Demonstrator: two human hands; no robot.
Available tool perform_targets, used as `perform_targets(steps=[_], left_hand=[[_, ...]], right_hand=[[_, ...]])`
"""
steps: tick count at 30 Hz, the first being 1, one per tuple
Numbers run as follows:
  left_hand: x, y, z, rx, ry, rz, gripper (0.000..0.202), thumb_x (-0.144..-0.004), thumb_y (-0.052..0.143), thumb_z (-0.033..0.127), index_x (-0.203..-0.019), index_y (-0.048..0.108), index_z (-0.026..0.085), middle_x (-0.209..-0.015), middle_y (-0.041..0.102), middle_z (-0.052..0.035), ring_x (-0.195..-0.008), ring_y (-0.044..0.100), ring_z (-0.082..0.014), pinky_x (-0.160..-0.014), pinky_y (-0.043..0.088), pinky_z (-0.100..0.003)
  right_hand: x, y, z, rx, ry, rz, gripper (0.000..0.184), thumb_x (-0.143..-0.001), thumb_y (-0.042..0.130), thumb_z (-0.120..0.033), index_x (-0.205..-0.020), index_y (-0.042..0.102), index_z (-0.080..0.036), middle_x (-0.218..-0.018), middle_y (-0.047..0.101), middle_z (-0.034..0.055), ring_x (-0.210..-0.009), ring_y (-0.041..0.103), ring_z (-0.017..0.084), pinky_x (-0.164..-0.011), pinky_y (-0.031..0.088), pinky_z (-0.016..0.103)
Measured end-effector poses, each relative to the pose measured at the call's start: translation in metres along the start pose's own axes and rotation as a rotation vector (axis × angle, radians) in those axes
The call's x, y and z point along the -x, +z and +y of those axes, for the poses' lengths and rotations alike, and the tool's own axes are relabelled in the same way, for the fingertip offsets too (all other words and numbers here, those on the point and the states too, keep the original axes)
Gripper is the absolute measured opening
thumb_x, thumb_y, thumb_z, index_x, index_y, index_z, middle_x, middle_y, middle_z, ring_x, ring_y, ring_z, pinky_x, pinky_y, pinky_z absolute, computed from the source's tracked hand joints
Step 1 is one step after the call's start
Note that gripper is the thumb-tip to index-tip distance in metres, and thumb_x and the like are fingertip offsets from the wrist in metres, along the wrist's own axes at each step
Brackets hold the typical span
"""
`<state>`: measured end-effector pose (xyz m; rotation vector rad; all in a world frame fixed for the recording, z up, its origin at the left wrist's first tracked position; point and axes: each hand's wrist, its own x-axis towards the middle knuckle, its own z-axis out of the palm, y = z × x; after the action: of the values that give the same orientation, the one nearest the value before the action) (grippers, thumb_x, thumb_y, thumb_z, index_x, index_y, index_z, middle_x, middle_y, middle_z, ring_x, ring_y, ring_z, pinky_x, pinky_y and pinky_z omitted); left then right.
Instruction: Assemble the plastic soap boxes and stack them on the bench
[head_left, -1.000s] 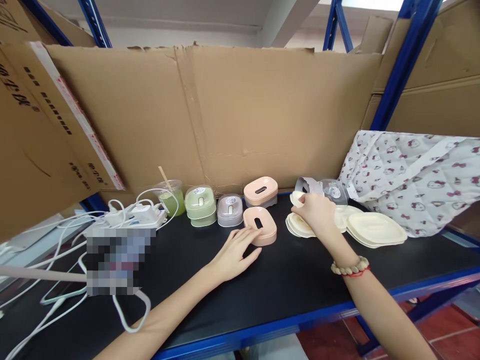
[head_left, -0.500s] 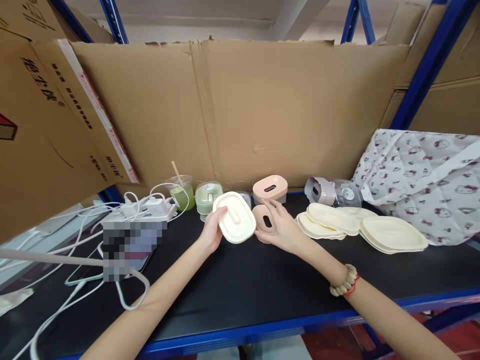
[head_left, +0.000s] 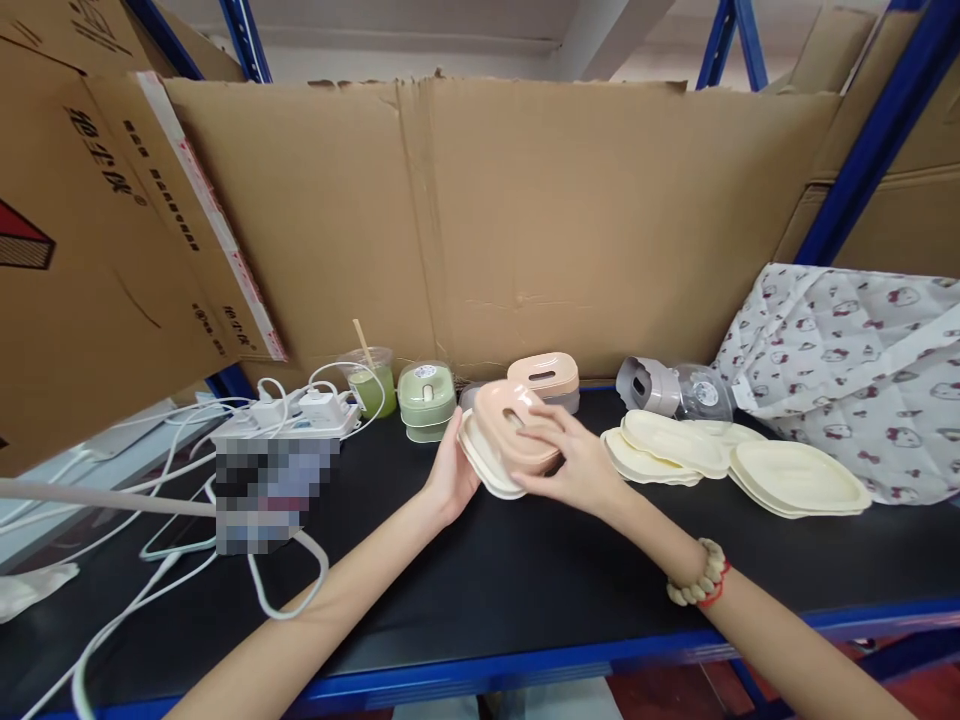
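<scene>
My left hand (head_left: 450, 478) is closed on the edge of a cream plastic lid-like piece (head_left: 486, 468), held tilted above the black tabletop. In my right hand (head_left: 583, 462) is a glossy pink plastic cover (head_left: 498, 412) with a dark oval slot, my fingers spread over its top and side. The pink cover lies over the cream piece and hides most of it; whether the two are pressed together I cannot tell. Just behind stands another pink-topped container (head_left: 544, 372). To the left is a green lidded container (head_left: 427, 396).
Cream plates or lids (head_left: 799, 476) lie stacked at right, beside a grey ruffled piece (head_left: 651, 386), a clear container (head_left: 703, 392) and a patterned bag (head_left: 840, 370). At left are a green drink cup (head_left: 375, 390), a power strip (head_left: 300, 415) and loose white cables. Cardboard (head_left: 525, 220) walls the back.
My right hand has lifted the pink cover and moved it left over the cream piece. My left hand has shifted slightly right and now holds the cream piece from its left edge.
</scene>
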<state>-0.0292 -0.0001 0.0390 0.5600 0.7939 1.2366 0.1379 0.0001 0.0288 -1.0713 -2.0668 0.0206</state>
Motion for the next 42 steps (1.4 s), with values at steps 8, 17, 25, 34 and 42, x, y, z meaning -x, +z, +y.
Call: perform_targets(steps=[8, 17, 25, 34, 42], left_hand=[[0.000, -0.004, 0.000, -0.104, 0.173, 0.032, 0.023, -0.076, 0.061, 0.027, -0.096, 0.068, 0.016, -0.099, 0.071, -0.0051, -0.098, 0.063, -0.0211, -0.086, 0.049, -0.028], [0.008, -0.002, -0.011, -0.304, 0.310, -0.167, 0.048, -0.068, 0.065, 0.045, -0.108, 0.062, 0.019, -0.110, 0.067, -0.0063, -0.108, 0.057, -0.0277, -0.088, 0.045, -0.034], [0.007, -0.003, -0.012, -0.435, 0.426, -0.125, 0.037, -0.069, 0.064, 0.045, -0.094, 0.068, 0.017, -0.108, 0.068, -0.0055, -0.106, 0.057, -0.0262, -0.088, 0.045, -0.033], [0.011, 0.000, -0.015, -0.343, 0.289, -0.148, 0.034, -0.065, 0.072, 0.030, -0.097, 0.067, 0.020, -0.102, 0.070, -0.0046, -0.101, 0.060, -0.0243, -0.084, 0.047, -0.028], [0.012, 0.000, -0.026, -0.355, -0.013, -0.090, 0.022, -0.070, 0.067, 0.030, -0.082, 0.070, 0.011, -0.076, 0.073, -0.0089, -0.075, 0.067, -0.0234, -0.075, 0.049, -0.031]], right_hand=[[0.002, 0.012, -0.006, -0.396, 0.220, 0.014, 0.069, -0.067, 0.066, -0.049, -0.128, 0.045, -0.024, -0.132, 0.043, 0.0128, -0.105, 0.058, 0.024, -0.078, 0.052, 0.037], [-0.006, 0.007, -0.009, -0.879, 0.542, -0.089, 0.055, -0.064, 0.063, -0.061, -0.097, 0.062, -0.016, -0.078, 0.065, 0.0042, -0.073, 0.060, 0.019, -0.063, 0.048, 0.029], [-0.005, 0.004, -0.011, -0.906, 0.581, -0.138, 0.047, -0.063, 0.065, -0.059, -0.084, 0.062, -0.017, -0.061, 0.058, -0.0013, -0.065, 0.058, 0.016, -0.056, 0.047, 0.026], [-0.007, 0.004, -0.005, -0.744, 0.521, -0.047, 0.048, -0.068, 0.057, -0.062, -0.082, 0.063, -0.016, -0.065, 0.062, 0.0014, -0.064, 0.059, 0.018, -0.055, 0.047, 0.028], [-0.016, -0.051, 0.022, 0.275, 0.544, 0.089, 0.037, -0.074, 0.057, -0.031, -0.107, 0.061, -0.015, -0.106, 0.063, 0.0142, -0.091, 0.061, 0.029, -0.080, 0.047, 0.042]])
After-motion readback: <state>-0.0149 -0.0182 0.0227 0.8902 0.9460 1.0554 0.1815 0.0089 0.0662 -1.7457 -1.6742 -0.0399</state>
